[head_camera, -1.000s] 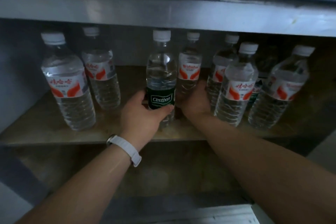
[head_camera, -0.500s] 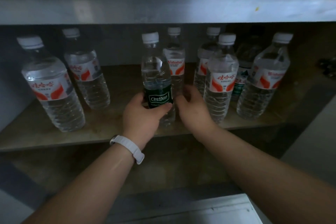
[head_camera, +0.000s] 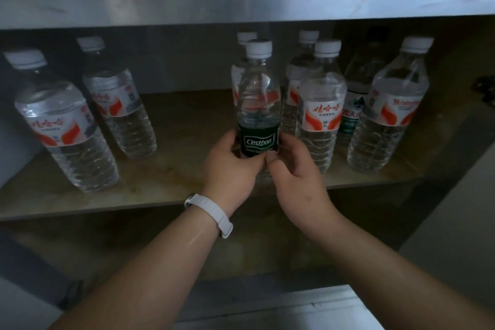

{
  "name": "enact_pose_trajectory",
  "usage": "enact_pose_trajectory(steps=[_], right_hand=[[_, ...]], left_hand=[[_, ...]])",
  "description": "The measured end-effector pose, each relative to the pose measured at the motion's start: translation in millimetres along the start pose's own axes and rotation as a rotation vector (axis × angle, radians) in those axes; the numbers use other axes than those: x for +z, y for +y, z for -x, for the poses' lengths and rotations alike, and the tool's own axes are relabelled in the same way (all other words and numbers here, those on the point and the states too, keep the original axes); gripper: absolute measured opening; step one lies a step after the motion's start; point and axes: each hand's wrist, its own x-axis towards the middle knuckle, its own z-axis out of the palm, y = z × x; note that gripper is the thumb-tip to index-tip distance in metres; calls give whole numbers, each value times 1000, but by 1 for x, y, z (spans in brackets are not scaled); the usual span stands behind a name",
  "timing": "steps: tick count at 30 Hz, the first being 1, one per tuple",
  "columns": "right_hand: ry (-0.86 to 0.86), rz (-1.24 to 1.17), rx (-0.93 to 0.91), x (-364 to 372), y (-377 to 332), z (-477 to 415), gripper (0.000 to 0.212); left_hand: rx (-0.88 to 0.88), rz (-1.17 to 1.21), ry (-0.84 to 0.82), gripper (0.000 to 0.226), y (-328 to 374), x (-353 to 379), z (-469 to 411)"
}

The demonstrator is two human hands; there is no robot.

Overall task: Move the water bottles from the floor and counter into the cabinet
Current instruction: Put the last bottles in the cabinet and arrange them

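Currently in hand: one green-label bottle [head_camera: 258, 104], upright at frame centre, near the front edge of the cabinet shelf [head_camera: 187, 142]. Its base is hidden behind your fingers, so whether it is fully seated cannot be told. Your left hand [head_camera: 230, 166] wraps the label from the left and your right hand [head_camera: 297, 174] closes on it from the right, thumbs almost meeting in front. That two-sided hold suits steadying a tall, narrow bottle among neighbours. Left of frame are the front-left bottle [head_camera: 61, 126] and back-left bottle [head_camera: 117, 99], both red-labelled, apart from each other and well clear of centre. Right of frame is a tighter group: the front-right bottle [head_camera: 320, 110] just beside your right hand, the far-right bottle [head_camera: 388, 110], a white-and-green-label bottle [head_camera: 352, 112] behind and between them, and rear bottles [head_camera: 293, 80] at the back. The open stretch at centre is probably why this one goes here. A white wristband [head_camera: 211, 211] sits on your left wrist. Placement looks nearly done, so let go without nudging the front-right bottle.
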Motion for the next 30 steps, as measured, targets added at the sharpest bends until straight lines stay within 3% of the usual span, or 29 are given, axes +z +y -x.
enact_pose_trajectory(steps=[6, 10, 16, 22, 30], right_hand=[[29, -11, 5, -4, -1, 15, 40], [114, 54, -56, 0, -4, 26, 30], [-21, 125, -65, 36, -17, 30, 26], [-155, 236, -35, 109, -27, -1, 42], [-223, 284, -84, 193, -35, -62, 62]], left_hand=[[13, -59, -51, 51, 0, -1, 5], [35, -92, -24, 45, -4, -18, 7], [128, -275, 314, 34, -12, -115, 17], [93, -263, 640, 30, -23, -204, 15], [-27, -220, 448, 59, -39, -220, 2]])
